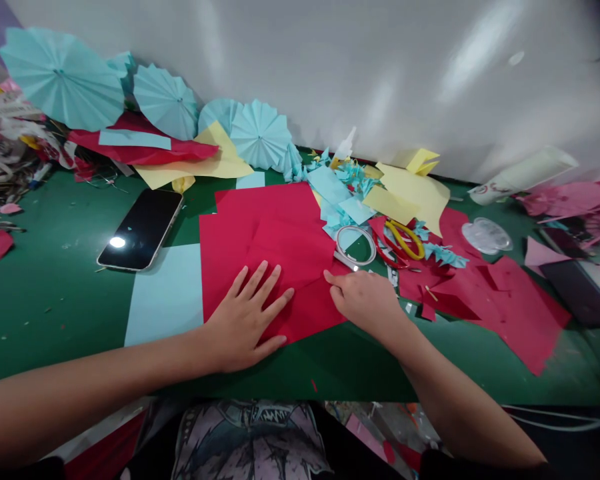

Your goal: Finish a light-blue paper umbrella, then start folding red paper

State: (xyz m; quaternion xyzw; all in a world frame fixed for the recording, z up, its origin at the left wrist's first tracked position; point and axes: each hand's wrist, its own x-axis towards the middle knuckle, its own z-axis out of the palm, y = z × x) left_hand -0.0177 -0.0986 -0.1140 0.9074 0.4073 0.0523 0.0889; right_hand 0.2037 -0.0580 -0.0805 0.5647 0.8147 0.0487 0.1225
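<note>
Sheets of red paper [235,243] lie overlapping in front of me, one with a folded or raised edge running towards the right. My left hand [247,313] rests flat on the red paper, fingers spread. At the right edge of that paper is my right hand [367,300], its fingers curled in and its thumb and forefinger pinching the edge. A light blue sheet [163,293] shows partly from under the red paper's left side. Just beyond my right hand are a white ring-shaped roll [339,243] and scissors [405,243] with red and yellow handles.
A phone [143,230] lies at left on the green table [55,327]. Pleated light blue paper fans [63,80] stand along the wall. A glue bottle [347,143], yellow paper [420,193], red scraps [520,307] and a clear lid [487,235] clutter the right and back.
</note>
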